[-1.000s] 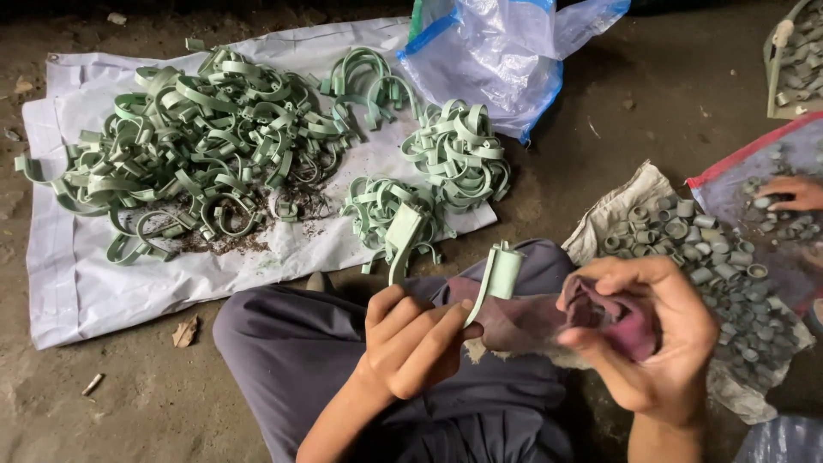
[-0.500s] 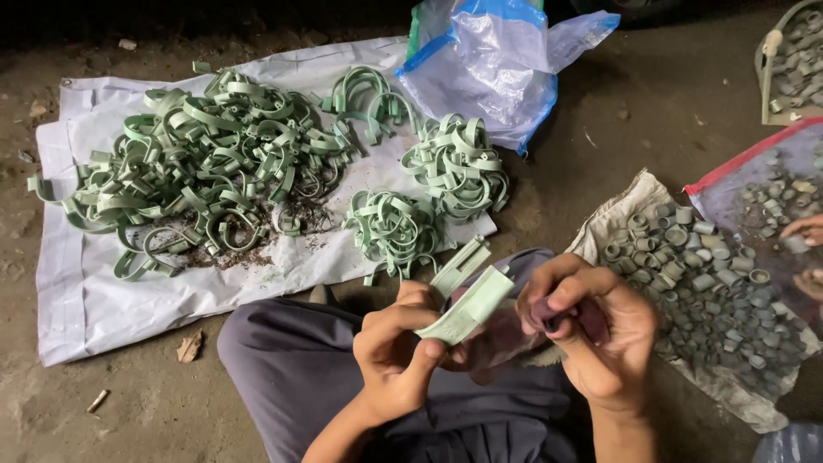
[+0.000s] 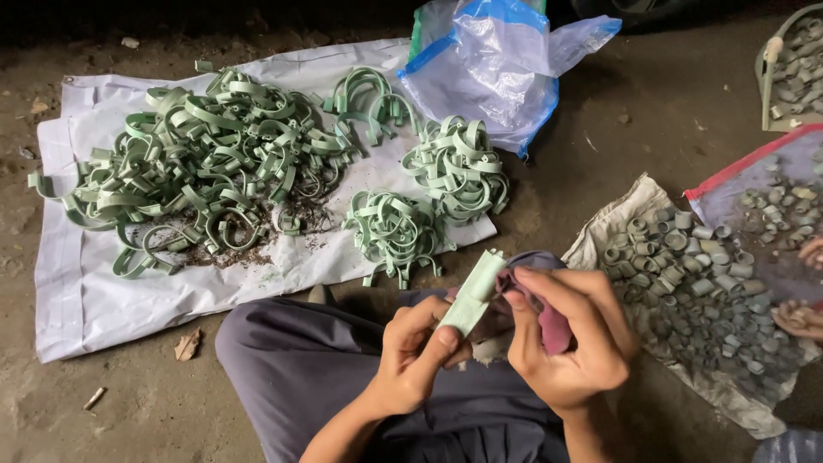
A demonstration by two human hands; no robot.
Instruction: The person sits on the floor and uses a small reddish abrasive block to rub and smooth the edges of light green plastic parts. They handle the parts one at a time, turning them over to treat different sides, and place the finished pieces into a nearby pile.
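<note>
Plastic, pale green and moulded into a flat curved strap [image 3: 470,293], sits between your two hands above your lap. Your left hand [image 3: 413,353] has its grip clenched on the strap's lower end, thumb pressed on the flat face and fingers curled behind. Your right hand [image 3: 566,336] has its grip closed around a dusty pink cloth [image 3: 551,324], the fingertips pushing the cloth against the strap's upper end. The strap tilts up and to the right, its top edge just above your knuckles. Under both hands lie your legs in grey trousers [image 3: 309,369], folded on the bare dirt floor [image 3: 660,129].

Just beyond your knee lies a small heap of the same green straps [image 3: 396,231], and next to it a second small heap [image 3: 456,167]. Farther left spreads a much larger tangled pile of green straps [image 3: 206,171], with dark grit scattered under its near edge. All three heaps rest on a white woven plastic sheet [image 3: 86,309] spread over the floor. At the sheet's far edge stands a crumpled clear plastic bag with blue trim [image 3: 501,64].

To your right, a pale sack [image 3: 613,244] laid flat carries a spread of short grey-green ring pieces [image 3: 694,283]. Beyond it a clear bag with a red edge [image 3: 754,163] holds more of those rings, and another person's hands [image 3: 799,319] show at the frame's right edge.
</note>
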